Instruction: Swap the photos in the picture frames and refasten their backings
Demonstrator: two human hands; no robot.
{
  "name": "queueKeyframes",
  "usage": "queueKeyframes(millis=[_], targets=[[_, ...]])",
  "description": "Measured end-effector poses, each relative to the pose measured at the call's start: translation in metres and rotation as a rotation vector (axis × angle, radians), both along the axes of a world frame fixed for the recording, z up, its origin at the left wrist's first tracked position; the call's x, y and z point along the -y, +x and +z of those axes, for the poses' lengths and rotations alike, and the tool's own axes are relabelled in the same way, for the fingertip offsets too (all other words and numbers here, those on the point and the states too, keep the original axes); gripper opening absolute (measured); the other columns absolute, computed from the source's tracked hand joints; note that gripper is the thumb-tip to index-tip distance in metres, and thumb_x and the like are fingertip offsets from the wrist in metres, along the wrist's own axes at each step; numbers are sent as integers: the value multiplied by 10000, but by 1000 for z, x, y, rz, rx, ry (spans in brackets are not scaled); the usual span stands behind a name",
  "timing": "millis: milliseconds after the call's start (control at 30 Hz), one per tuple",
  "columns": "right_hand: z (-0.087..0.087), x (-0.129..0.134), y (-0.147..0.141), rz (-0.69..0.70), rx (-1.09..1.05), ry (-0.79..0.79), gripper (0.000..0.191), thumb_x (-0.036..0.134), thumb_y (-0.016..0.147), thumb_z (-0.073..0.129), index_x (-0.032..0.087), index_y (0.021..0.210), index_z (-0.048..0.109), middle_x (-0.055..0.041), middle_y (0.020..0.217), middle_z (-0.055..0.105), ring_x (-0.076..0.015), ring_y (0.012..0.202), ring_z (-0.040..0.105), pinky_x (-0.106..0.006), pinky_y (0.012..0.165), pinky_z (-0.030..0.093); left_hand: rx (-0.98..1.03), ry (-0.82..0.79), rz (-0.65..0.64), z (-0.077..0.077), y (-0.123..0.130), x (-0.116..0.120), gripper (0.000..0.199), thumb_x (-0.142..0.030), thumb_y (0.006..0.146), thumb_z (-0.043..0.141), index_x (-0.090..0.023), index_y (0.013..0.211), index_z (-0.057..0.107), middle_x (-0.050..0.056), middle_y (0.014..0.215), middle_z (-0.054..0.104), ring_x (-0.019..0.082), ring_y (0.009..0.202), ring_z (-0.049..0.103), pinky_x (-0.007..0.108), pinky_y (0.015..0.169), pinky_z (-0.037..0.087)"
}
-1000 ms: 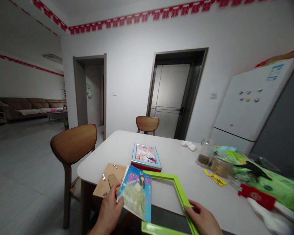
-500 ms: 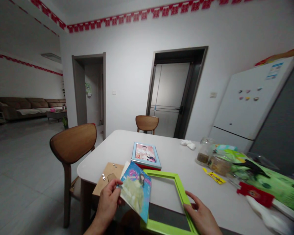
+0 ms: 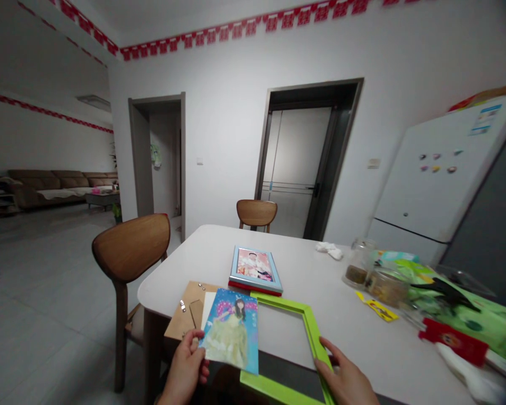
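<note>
Pinched at its lower left corner, a blue photo (image 3: 231,329) of a figure in a pale dress is in my left hand (image 3: 184,365). Its right side overlaps the left side of a green frame (image 3: 310,320). My right hand (image 3: 343,371) grips that frame's right side, and the tabletop shows through its opening. A brown backing board (image 3: 188,315) with metal clips lies left of the photo, with a white sheet (image 3: 208,306) partly over it. Behind the green frame lies a light-blue framed picture (image 3: 255,267), with something red under it.
The white table (image 3: 295,247) holds glass jars (image 3: 357,264), a crumpled tissue (image 3: 329,250), a yellow packet (image 3: 379,309), a red packet (image 3: 453,340) and green bags (image 3: 489,320) on the right. Wooden chairs (image 3: 132,247) stand at the left and far sides.
The photo has turned more upright and flatter to view, its top edge now nearly level. My left hand has shifted slightly down. The camera view has moved slightly left.
</note>
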State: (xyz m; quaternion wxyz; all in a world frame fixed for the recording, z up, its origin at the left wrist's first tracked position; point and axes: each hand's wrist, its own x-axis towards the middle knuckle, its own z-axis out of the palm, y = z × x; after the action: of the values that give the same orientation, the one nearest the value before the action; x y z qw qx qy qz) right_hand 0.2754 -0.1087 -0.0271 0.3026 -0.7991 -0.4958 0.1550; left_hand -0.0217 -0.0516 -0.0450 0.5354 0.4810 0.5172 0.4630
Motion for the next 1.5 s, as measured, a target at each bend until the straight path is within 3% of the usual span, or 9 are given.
queueKeyframes(millis=[200,400,533,700,867,1033,1233,1333,1500], targets=[[-4,-1,0,50,168,39,488,361,657,417,108,1060,525,-125,1077,570,-227,997,520,-311,886,357,-583,254,-79,11,-17,6,419,-350,706,472,-153,1075,440,-18,581,546,181,554,560,252,511,411],[-10,-1,-1,83,223,90,410,334,661,444,129,998,557,-112,1030,591,-213,967,535,-301,882,362,-1048,657,-131,20,-6,17,589,-176,616,549,-181,1187,407,109,1255,405,271,1159,338,385,953,267],[-12,0,0,107,259,107,403,319,659,433,134,994,560,-103,1010,598,-205,949,546,-287,857,381,-1188,745,-333,14,27,10,570,-91,656,492,-218,1204,397,73,1337,293,250,1226,227,418,991,213],[-16,0,0,142,296,118,419,309,672,403,126,1019,550,-105,1033,590,-198,962,540,-283,867,380,-1251,743,-343,9,44,0,494,2,723,352,-184,1171,445,77,1263,410,210,1174,340,388,960,299],[-11,-2,-4,147,249,82,469,359,698,375,88,1044,537,-138,1061,564,-211,978,527,-306,889,367,-976,845,-193,28,24,-9,486,-8,689,362,-175,1124,500,72,1167,517,194,1079,464,339,915,376],[12,0,-19,89,106,299,425,411,644,457,135,936,595,-140,1031,558,-251,967,510,-376,889,351,-201,563,23,65,15,-11,273,-250,773,437,-171,990,583,57,980,631,219,942,557,349,843,426],[25,-1,-78,207,-951,161,486,491,642,511,145,981,548,-98,870,643,-205,726,598,-303,557,464,730,60,-49,67,70,26,452,-396,647,627,-127,1002,555,102,919,645,248,887,583,353,805,433],[27,-3,-91,91,-1312,305,431,422,611,569,147,942,533,-62,801,661,-199,741,605,-289,579,474,832,-19,-145,50,95,38,473,-401,605,670,-109,965,573,128,909,644,275,916,566,372,824,414],[40,-4,-67,19,-1328,345,434,269,593,540,163,1013,503,-35,786,673,-205,729,616,-301,614,487,603,101,-191,30,87,28,595,-373,612,638,-104,1116,471,163,1081,558,289,1023,494,387,866,383]])
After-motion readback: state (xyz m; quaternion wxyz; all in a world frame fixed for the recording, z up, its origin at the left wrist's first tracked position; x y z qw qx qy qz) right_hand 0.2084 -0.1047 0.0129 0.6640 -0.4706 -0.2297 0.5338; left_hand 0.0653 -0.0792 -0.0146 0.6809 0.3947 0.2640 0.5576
